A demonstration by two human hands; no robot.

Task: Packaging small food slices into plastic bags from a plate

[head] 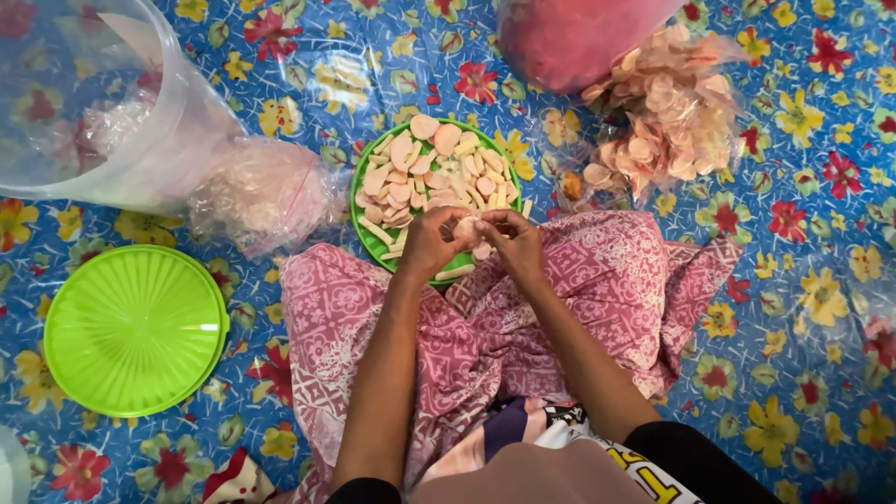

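Head view, and both hands meet at the near rim of the round green plastic plate [366,222]: left hand [431,245] and right hand [515,241] pinch one pale, flat cracker piece [466,227] between narrow fingertips. Smooth pink discs and cream sticks heap the plate. Crinkled clear plastic bag of pink chips [667,117] lies toward the mat's far right; glossy lime-green round lid [135,329] sits at the left edge.

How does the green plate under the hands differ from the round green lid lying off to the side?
The green plate is darker green and heaped with pale pink slices and sticks; the green lid is lighter lime and bare. The plate lies partly under both hands and against the pink cloth; the lid lies apart on the flowered mat, untouched. Both are round.
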